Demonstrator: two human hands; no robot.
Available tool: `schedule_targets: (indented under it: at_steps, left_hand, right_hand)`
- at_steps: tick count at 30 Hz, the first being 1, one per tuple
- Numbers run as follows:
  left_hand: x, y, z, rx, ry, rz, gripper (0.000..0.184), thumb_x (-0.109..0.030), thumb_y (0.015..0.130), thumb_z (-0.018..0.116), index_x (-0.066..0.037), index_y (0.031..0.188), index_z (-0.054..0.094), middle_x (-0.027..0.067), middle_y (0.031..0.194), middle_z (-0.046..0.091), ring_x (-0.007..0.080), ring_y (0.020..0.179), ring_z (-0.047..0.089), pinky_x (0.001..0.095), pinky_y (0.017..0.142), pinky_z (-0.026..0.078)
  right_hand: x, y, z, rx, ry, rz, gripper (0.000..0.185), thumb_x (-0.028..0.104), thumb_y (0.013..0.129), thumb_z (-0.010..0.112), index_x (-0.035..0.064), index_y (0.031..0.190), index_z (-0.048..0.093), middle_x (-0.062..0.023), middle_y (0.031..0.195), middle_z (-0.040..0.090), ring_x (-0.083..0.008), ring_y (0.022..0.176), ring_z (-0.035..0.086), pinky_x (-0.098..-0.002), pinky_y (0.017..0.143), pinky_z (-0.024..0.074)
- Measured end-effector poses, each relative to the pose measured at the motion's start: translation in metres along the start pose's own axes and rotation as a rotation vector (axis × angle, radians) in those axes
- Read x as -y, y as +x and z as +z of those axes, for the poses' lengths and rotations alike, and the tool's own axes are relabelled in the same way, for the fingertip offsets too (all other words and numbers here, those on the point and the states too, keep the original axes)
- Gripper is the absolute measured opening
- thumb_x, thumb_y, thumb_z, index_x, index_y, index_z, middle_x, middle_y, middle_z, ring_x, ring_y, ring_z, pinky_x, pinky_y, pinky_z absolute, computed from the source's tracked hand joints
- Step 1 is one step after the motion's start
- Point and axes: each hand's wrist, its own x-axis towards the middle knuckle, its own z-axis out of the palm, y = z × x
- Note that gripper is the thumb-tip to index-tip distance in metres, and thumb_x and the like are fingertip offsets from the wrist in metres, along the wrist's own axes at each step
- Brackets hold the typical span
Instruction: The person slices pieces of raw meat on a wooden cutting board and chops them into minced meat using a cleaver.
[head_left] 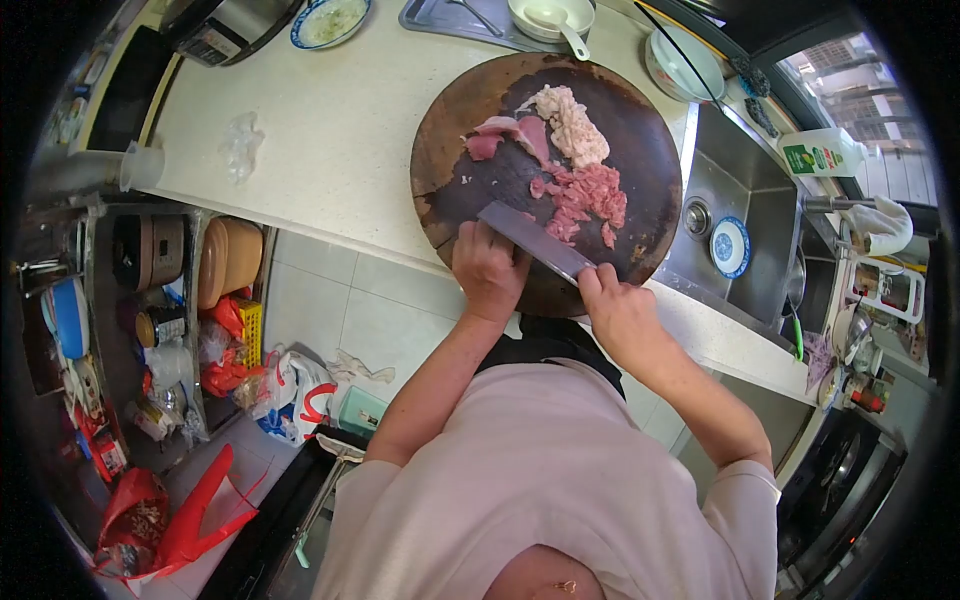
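Toward the round board's (436,135) near edge sits the cleaver (537,243), R hand (618,308) fingers clamped on its handle end, L hand (489,268) fingers curled by the blade, grip unclear. Prob. stiff, heavyish, best held by handle; chopped meat (588,198) mid-board looks soft, slippery.

Bright, even light falls on the round chopping board (490,185) and the pale counter (330,120) to its left, with the window (850,90) at the board's far right glaring palest and the steel sink (740,165) just right of it carrying soft sheen. Dimness gathers in the shelves (195,330) lower left of the board. Detail on the board looks reasonably crisp, while well outward from it straight lines bow, things soften and smear, and black vignetting rounds off the corners.
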Motion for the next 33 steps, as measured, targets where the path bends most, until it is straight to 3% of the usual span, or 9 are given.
schedule_targets:
  at_steps: [5,8,12,13,17,19,26,29,33]
  left_hand:
    - [0.001,-0.004,0.009,-0.025,0.052,-0.024,0.018,-0.011,0.066,0.072,-0.01,0.084,0.067,0.0078,0.077,0.052,0.0301,0.077,0.053,0.0407,0.066,0.046]
    - [0.003,-0.005,0.009,-0.061,0.046,-0.004,0.021,-0.01,0.066,0.073,-0.01,0.086,0.068,0.0072,0.076,0.052,0.0291,0.076,0.053,0.0404,0.065,0.045]
    - [0.001,-0.005,0.01,-0.054,0.065,-0.023,0.024,-0.01,0.066,0.074,-0.01,0.09,0.069,0.0072,0.078,0.054,0.0298,0.075,0.054,0.0412,0.065,0.045]
    - [0.0,-0.005,0.009,-0.041,0.076,-0.037,0.026,-0.009,0.065,0.074,-0.01,0.091,0.069,0.0074,0.079,0.055,0.0301,0.075,0.054,0.0411,0.065,0.045]
    - [-0.006,-0.001,0.004,-0.019,0.031,-0.054,0.029,-0.007,0.063,0.075,-0.009,0.091,0.069,0.0082,0.087,0.06,0.0316,0.079,0.055,0.0403,0.068,0.046]
    - [-0.002,-0.004,0.004,0.019,0.026,-0.065,0.029,-0.006,0.062,0.075,-0.008,0.09,0.068,0.0082,0.089,0.061,0.0321,0.08,0.056,0.0406,0.069,0.046]
    - [-0.002,-0.001,0.008,-0.059,0.024,0.006,0.02,-0.007,0.063,0.072,-0.009,0.081,0.066,0.0058,0.077,0.052,0.0284,0.075,0.052,0.0398,0.066,0.042]
    - [0.001,-0.004,0.004,-0.002,0.061,0.018,0.018,-0.006,0.066,0.072,-0.007,0.083,0.066,0.0073,0.076,0.051,0.0297,0.076,0.053,0.0403,0.066,0.043]
    - [0.0,-0.001,-0.002,0.023,-0.013,0.027,0.013,-0.006,0.073,0.071,-0.005,0.084,0.065,0.0096,0.076,0.051,0.0308,0.078,0.054,0.0408,0.065,0.044]
  right_hand:
    - [-0.006,0.053,0.004,-0.135,0.047,0.064,0.018,0.006,0.079,0.058,0.005,0.094,0.048,-0.0129,0.081,0.059,-0.0288,0.063,0.066,-0.0383,0.053,0.0528]
    - [-0.024,0.064,0.0,-0.159,0.237,0.088,0.02,0.004,0.079,0.056,0.005,0.098,0.048,-0.0142,0.083,0.06,-0.0326,0.066,0.066,-0.0427,0.056,0.0528]
    - [-0.012,0.034,-0.014,-0.012,0.247,0.036,0.025,0.004,0.079,0.057,0.005,0.102,0.048,-0.0139,0.089,0.06,-0.033,0.068,0.066,-0.0434,0.056,0.052]
    - [-0.008,0.029,-0.014,-0.029,0.311,0.035,0.016,0.003,0.083,0.057,0.0052,0.095,0.047,-0.0157,0.086,0.058,-0.0361,0.068,0.063,-0.046,0.053,0.0482]
    - [-0.014,0.012,-0.006,-0.037,0.278,-0.086,0.019,-0.001,0.078,0.058,0.0029,0.093,0.047,-0.0139,0.083,0.053,-0.0317,0.058,0.061,-0.0403,0.048,0.0472]
    - [-0.019,-0.001,-0.005,-0.001,0.22,-0.095,0.016,0.004,0.08,0.057,0.0031,0.092,0.047,-0.0129,0.08,0.054,-0.0263,0.056,0.062,-0.0347,0.045,0.0482]
    - [-0.007,0.037,-0.003,-0.127,0.149,-0.148,0.013,0.007,0.08,0.057,0.0041,0.088,0.047,-0.01,0.072,0.053,-0.0221,0.055,0.062,-0.0313,0.044,0.0489]
    - [0.003,0.08,0.014,-0.347,0.288,-0.154,0.014,0.007,0.082,0.057,0.0035,0.093,0.047,-0.0141,0.076,0.056,-0.031,0.058,0.062,-0.0389,0.048,0.0479]
    - [-0.025,0.094,0.003,-0.076,0.471,0.126,0.014,0.01,0.086,0.058,0.0021,0.095,0.05,-0.0198,0.085,0.064,-0.0388,0.072,0.064,-0.0479,0.061,0.0497]
